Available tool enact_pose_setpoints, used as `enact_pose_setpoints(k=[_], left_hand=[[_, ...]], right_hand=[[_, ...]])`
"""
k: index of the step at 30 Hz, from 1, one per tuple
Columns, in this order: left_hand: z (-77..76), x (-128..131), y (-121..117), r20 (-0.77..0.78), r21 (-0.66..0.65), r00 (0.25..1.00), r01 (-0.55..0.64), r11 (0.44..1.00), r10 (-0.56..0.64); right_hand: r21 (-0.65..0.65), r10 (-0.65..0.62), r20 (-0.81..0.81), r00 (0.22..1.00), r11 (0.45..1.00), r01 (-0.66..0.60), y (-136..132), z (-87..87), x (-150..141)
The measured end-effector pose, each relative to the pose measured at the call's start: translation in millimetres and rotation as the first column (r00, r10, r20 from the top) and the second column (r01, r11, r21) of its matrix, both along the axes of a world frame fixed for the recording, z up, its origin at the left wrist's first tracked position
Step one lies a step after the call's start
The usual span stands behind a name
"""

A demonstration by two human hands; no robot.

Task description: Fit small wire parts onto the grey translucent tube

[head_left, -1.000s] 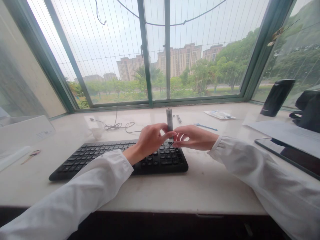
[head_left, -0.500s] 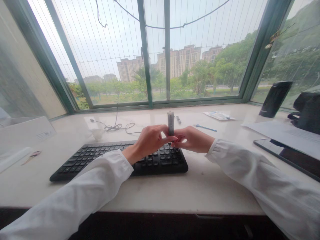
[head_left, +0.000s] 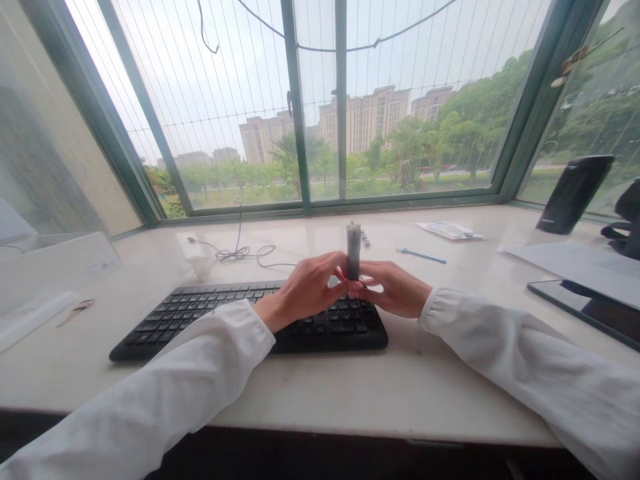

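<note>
Both hands meet above the right part of a black keyboard [head_left: 200,313]. Between them a small dark grey, tube-shaped object [head_left: 353,250] stands upright, with a paler, knobbly top end. My left hand [head_left: 313,287] is closed, its thumb and fingers pinching the object's lower part from the left. From the right, my right hand [head_left: 397,287] is closed at the same lower end, fingertips against it. The fingers cover the object's bottom, and its exact kind is not clear.
Behind the keyboard lies a tangled cable [head_left: 235,253]. Farther right are a blue stick [head_left: 423,255], a white packet [head_left: 447,231], a phone [head_left: 595,307], papers [head_left: 560,260] and a black upright case [head_left: 575,195]. A white box [head_left: 70,257] stands left.
The whole view has shifted slightly, so the scene sits farther right in the picture. Both hands keep their grip on the grey object; the right fingers have moved a little around its lower end.
</note>
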State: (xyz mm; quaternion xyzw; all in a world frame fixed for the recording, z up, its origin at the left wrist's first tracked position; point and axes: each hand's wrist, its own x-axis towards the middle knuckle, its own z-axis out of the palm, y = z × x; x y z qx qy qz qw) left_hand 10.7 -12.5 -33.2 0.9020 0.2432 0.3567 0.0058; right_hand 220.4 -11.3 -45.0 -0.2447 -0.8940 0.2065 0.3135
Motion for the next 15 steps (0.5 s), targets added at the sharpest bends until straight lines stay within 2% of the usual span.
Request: enact_pose_setpoints(k=[7,15], left_hand=[[-5.7,3.0,0.2,-0.093,0.036,0.994,-0.049,0.998,0.052],[-3.2,4.0,-3.3,-0.178,0.096,0.973,-0.131,0.987,0.147]], right_hand=[[0.178,0.022,0.009,1.000,0.984,-0.023,3.8,-5.2,-0.2],[0.238,-0.018,0.005,1.000,0.971,0.016,3.8,-7.8,-1.7]])
